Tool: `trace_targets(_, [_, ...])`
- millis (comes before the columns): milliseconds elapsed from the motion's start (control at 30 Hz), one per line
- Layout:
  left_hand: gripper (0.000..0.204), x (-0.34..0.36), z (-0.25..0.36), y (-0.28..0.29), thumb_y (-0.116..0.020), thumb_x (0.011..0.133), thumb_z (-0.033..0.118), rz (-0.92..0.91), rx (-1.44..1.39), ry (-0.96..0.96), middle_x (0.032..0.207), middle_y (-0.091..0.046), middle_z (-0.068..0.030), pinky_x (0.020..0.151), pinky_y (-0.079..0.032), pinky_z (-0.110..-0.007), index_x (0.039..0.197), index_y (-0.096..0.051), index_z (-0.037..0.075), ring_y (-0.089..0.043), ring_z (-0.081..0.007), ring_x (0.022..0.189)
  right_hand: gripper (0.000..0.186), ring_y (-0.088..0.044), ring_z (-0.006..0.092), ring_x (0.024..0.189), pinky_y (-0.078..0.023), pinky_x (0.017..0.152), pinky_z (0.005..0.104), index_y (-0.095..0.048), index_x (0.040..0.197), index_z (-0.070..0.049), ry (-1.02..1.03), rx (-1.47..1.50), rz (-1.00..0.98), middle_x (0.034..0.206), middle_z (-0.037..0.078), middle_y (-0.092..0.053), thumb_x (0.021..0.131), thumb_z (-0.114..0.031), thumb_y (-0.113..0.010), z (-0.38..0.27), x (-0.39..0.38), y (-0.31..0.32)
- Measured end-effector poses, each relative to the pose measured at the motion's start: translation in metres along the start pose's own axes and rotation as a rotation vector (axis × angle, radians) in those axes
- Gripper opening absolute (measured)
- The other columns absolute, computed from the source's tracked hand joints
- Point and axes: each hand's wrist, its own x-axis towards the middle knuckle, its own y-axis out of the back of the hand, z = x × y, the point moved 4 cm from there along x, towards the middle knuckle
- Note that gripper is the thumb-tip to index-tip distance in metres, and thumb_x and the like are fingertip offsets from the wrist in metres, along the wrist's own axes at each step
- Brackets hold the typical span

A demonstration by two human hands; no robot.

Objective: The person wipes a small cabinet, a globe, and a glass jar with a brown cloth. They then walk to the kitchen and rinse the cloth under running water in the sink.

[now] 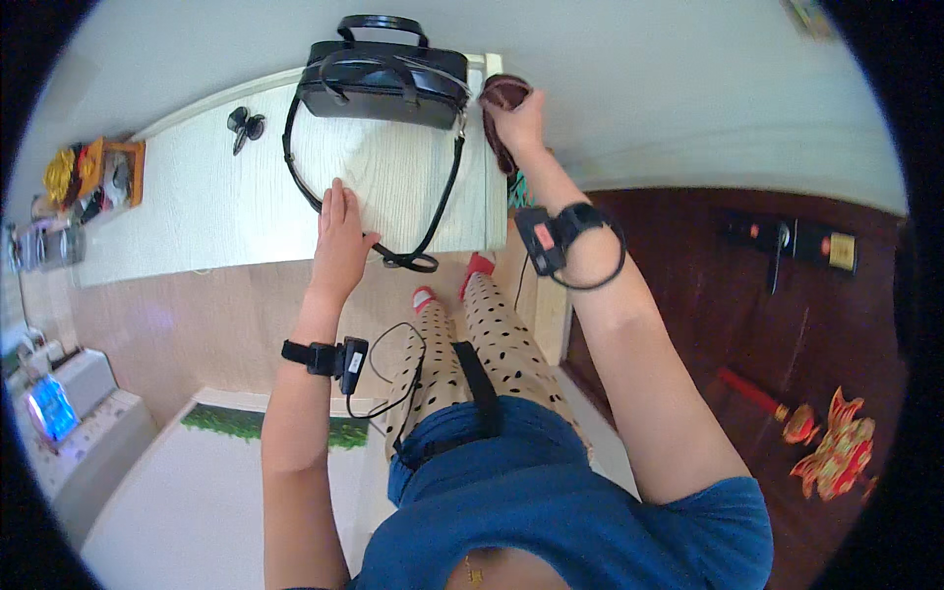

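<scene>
Streaky white wood makes the top of a long counter (206, 192), and a black handbag (383, 106) with two handles stands on it. One handle sticks up at the back, and the other flops over the front. I can't tell if the bag is zipped shut. Its thin black strap (459, 152) is joined on but not tidied up: it lies in a big, loose loop in front of the bag.

Just to the right of the bag, the right hand (521, 123) grips a dark brown soft thing (505, 90). It is too blurry to tell just what it is. So getting hold of it looks done, but it is not put down yet.

The left hand (339, 241) is in front of the bag, low and a bit to its left. It is flat, with straight fingers, and grabs nothing. It covers a bit of the strap, but I can't tell if it pushes on it.

To the left of the bag lies a small black thing (246, 128), maybe a hair clip. Neither hand is on it.
</scene>
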Motion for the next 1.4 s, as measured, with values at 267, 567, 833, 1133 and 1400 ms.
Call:
trace_targets(267, [0.079, 0.008, -0.013, -0.016, -0.072, 0.084, 0.018, -0.032, 0.081, -0.082, 0.154, -0.017, -0.0312, 0.115, -0.027, -0.046, 0.142, -0.028, -0.012, -0.022, -0.0459, 0.141, 0.06, -0.057, 0.0392, 0.109, -0.047, 0.093, 0.0427, -0.041, 0.116, 0.0, 0.048, 0.144, -0.009, 0.112, 0.023, -0.057, 0.072, -0.009, -0.081, 0.039, -0.181, 0.058])
trace_targets(567, [0.073, 0.016, -0.014, -0.004, -0.074, 0.083, 0.025, -0.127, 0.137, -0.146, 0.146, -0.028, -0.0381, 0.112, -0.031, -0.049, 0.136, -0.039, -0.012, -0.03, -0.0508, 0.135, 0.061, -0.06, 0.0354, 0.11, -0.049, 0.091, 0.0412, -0.046, 0.121, -0.003, -0.501, 0.162, -0.18, 0.115, 0.018, -0.061, 0.073, -0.018, -0.081, 0.185, -0.273, 0.025])
trace_targets(833, [0.048, 0.026, 0.109, -0.007, -0.064, 0.09, 0.013, 0.015, 0.012, -0.36, 0.143, -0.045, -0.0234, 0.109, -0.036, -0.044, 0.135, -0.05, 0.0, -0.042, -0.0396, 0.133, 0.049, -0.063, 0.0155, 0.096, -0.052, 0.083, 0.0331, -0.055, 0.126, -0.007, -0.998, 1.293, -0.131, 0.112, 0.005, -0.065, 0.097, -0.045, -0.057, 0.205, -0.282, 0.029])
trace_targets(1133, [0.057, 0.093, 0.171, -0.086, -0.041, 0.103, 0.023, 0.115, -0.027, -0.262, 0.156, -0.018, -0.0253, 0.117, -0.015, -0.043, 0.152, -0.023, 0.001, -0.019, -0.0362, 0.145, 0.069, -0.043, 0.0319, 0.133, -0.04, 0.108, 0.0407, -0.037, 0.144, -0.015, 0.063, 0.907, -0.203, 0.141, 0.017, -0.045, 0.084, -0.012, -0.072, 0.101, -0.144, 0.012])
trace_targets(1400, [0.07, 0.091, 0.167, -0.093, -0.047, 0.096, 0.034, 0.227, -0.243, 0.069, 0.159, -0.022, -0.0154, 0.117, -0.016, -0.046, 0.152, -0.023, 0.001, -0.024, -0.0292, 0.144, 0.074, -0.05, 0.0395, 0.125, -0.043, 0.103, 0.0457, -0.036, 0.143, -0.014, -0.243, 0.803, -0.244, 0.136, 0.021, -0.05, 0.081, -0.024, -0.075, 0.26, -0.024, -0.164])
